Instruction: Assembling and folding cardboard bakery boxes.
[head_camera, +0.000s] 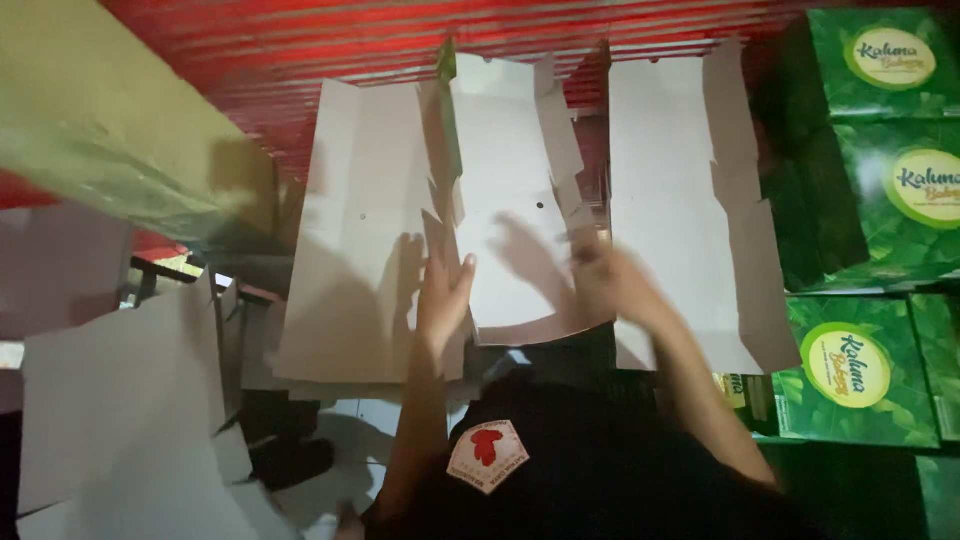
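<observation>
Three flat white carton blanks (515, 190) are spread unfolded against the red wall (300, 50), the middle one pressed by the open left hand (443, 295) and blurred right hand (610, 280), nothing yet folded

Three flat carton blanks lie side by side on the slatted surface (300, 40): the left blank (350, 230), the middle blank (510, 190) and the right blank (680, 200). The left hand (443, 290) rests at the seam between left and middle blanks; the right hand (610, 280) lies on the middle blank's right edge, beside the right blank. Stacked printed boxes (880, 190) stand to the right of the blanks. Loose sheets (120, 410) lie at lower left, nearer the person, below a slanted board (110, 130).
</observation>
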